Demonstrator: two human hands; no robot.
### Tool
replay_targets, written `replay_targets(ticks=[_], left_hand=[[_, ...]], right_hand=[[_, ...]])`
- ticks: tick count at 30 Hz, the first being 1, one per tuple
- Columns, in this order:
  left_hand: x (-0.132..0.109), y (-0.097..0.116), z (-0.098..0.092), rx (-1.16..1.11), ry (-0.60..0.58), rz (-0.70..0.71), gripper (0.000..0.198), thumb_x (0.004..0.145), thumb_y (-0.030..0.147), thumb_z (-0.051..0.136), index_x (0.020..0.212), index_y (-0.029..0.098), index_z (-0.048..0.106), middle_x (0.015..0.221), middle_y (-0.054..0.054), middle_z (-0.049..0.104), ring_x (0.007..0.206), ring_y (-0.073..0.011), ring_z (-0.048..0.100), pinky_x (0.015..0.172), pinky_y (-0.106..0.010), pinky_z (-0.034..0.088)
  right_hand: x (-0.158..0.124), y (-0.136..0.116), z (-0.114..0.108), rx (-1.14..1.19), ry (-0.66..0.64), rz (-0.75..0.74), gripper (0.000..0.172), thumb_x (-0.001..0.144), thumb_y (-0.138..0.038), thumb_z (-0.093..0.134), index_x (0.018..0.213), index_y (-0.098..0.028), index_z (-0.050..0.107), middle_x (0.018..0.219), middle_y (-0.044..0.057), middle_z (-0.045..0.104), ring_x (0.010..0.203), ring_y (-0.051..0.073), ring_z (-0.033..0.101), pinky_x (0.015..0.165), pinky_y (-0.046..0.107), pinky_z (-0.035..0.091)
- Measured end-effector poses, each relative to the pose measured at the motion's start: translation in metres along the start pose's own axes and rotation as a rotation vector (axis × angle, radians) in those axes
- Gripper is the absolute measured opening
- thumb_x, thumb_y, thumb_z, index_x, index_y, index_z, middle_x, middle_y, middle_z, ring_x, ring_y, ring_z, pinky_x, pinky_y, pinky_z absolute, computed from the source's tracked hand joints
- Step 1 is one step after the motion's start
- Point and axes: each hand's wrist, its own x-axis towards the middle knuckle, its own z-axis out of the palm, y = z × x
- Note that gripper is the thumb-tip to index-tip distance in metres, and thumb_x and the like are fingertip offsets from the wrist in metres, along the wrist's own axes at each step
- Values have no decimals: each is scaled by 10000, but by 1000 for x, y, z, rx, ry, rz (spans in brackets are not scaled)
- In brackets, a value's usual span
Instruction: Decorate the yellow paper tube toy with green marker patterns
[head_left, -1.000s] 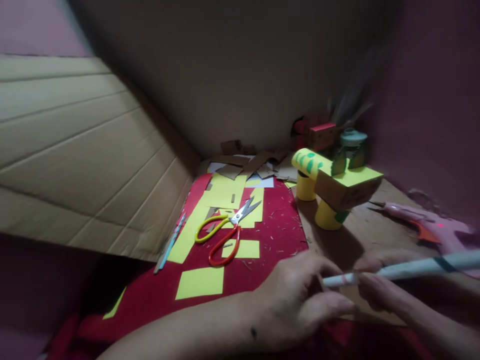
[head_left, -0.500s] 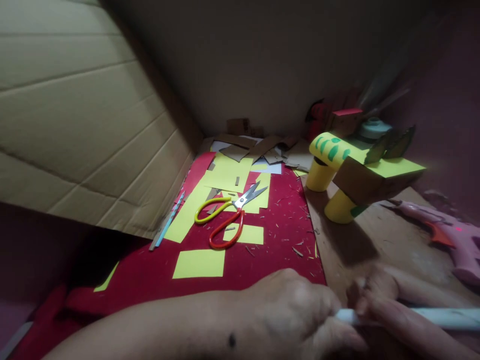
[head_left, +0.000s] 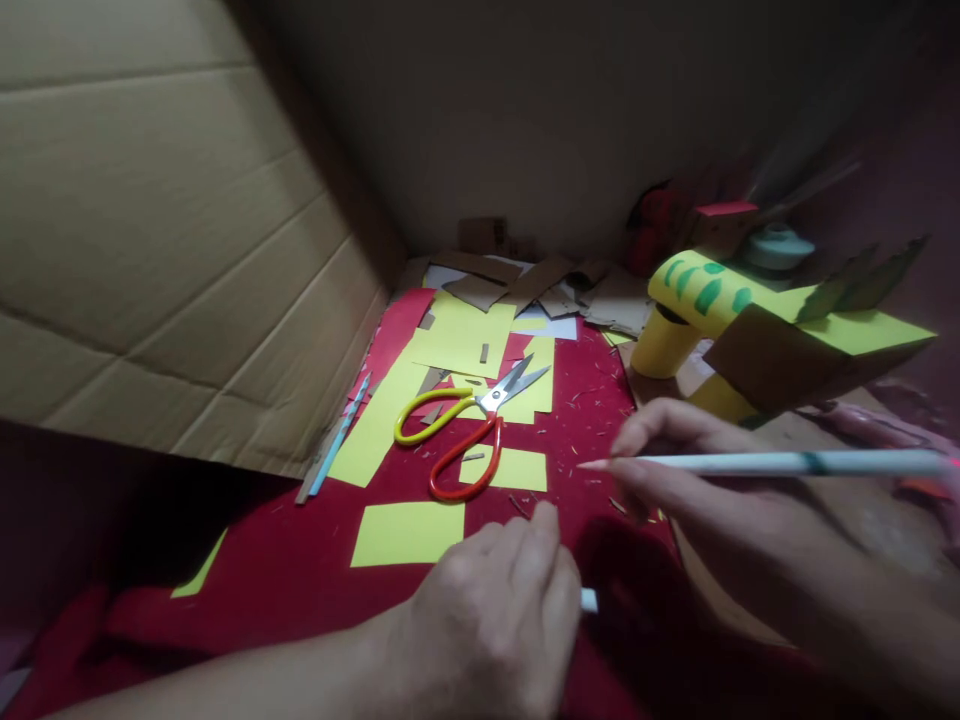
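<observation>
**A:** Where's the paper stick (head_left: pixel 750 463) sitting?

**B:** It lies level across the right half of the frame. Its pointed tip is over the red sheet (head_left: pixel 300 560) near the centre, and its tail runs off toward the right edge. The right hand (head_left: pixel 712 500) has it pinched between thumb and forefinger just behind the tip, with the other fingers tucked below.

**A:** And the left hand (head_left: pixel 487 620)?

**B:** That's at the lower centre, curled into a loose fist. A short white stub (head_left: pixel 589 600) pokes out past the fingers. The light is dim, so it may be rolled paper like the stick, but I can't tell for sure.

**A:** How would you handle the stick from here?

**B:** I'd say a light pinch. A rolled tube looks easy to crush or unwind under a hard squeeze. The grip close to the tip seems right, since it gives fine control of the point. The long tail hangs unsupported, though, so resting the wrist on the table would likely steady it.

**A:** Anything in the way?

**B:** The yellow cardboard figure (head_left: pixel 757 330) stands just behind the right hand at the upper right, and a swing of the tail could knock it. The scissors (head_left: pixel 465 430) lie on yellow paper pieces (head_left: pixel 409 532) at the centre, well apart from both hands. The cardboard wall (head_left: pixel 165 230) fills the left side.
</observation>
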Motion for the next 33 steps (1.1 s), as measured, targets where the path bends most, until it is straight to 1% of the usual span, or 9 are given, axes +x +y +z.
replay_targets(ticks=[3,4,6,11,18,23,28,31,33], left_hand=[[-8,-5,1,112,-49,-47,274,774,134,560,942,-58,660,923,-354,716,626,-334,707,444,-379,551],[-9,-6,2,116,-87,-62,271,780,140,555,938,-54,660,935,-359,713,622,-333,708,450,-387,559],[-11,-7,6,95,-151,-102,254,785,133,545,934,-39,659,973,-368,703,650,-338,714,471,-401,573],[-16,-9,14,-26,-220,-169,217,776,94,523,919,-5,654,964,-344,715,748,-358,725,494,-406,589],[-17,-12,20,20,-48,-188,202,795,120,534,866,-15,667,863,-331,736,559,-300,705,406,-355,550],[-17,-12,23,95,-73,-200,169,815,139,537,828,36,671,869,-260,764,508,-255,689,371,-303,502],[-13,-6,28,131,-60,-316,158,792,76,493,705,115,618,837,-195,785,392,-190,616,311,-273,402],[-11,-2,30,104,-44,-413,240,785,30,423,651,145,584,850,-204,783,361,-180,594,294,-274,365],[-11,-1,30,63,-67,-419,280,780,9,384,655,147,593,860,-205,781,377,-176,608,299,-266,366]], right_hand=[[77,-91,13,-20,-10,-37,229,747,-439,693,773,-216,647,644,10,640,634,180,604,517,262,447],[94,-111,16,-30,-17,-43,226,749,-436,684,759,-215,638,616,1,624,607,169,589,504,255,434],[111,-133,21,-54,-34,-49,216,765,-423,664,748,-211,628,595,-9,608,577,152,566,491,243,419],[106,-128,27,-129,-94,-38,188,854,-365,603,761,-201,597,664,-15,617,596,126,552,510,223,412],[107,-128,29,-149,-155,13,224,899,-408,585,817,-200,604,650,-15,618,574,122,556,493,221,402],[105,-140,28,-141,-216,68,121,860,-332,639,856,-212,645,694,12,697,614,160,647,545,242,491],[102,-135,36,-119,-78,67,169,835,-393,658,793,-231,637,600,9,684,519,159,616,444,237,462],[101,-131,38,-244,-60,-4,163,840,-387,641,778,-236,637,630,18,699,527,163,632,450,240,481],[102,-133,36,-308,-63,-65,152,839,-375,631,763,-243,643,653,22,706,526,172,645,452,251,496]])
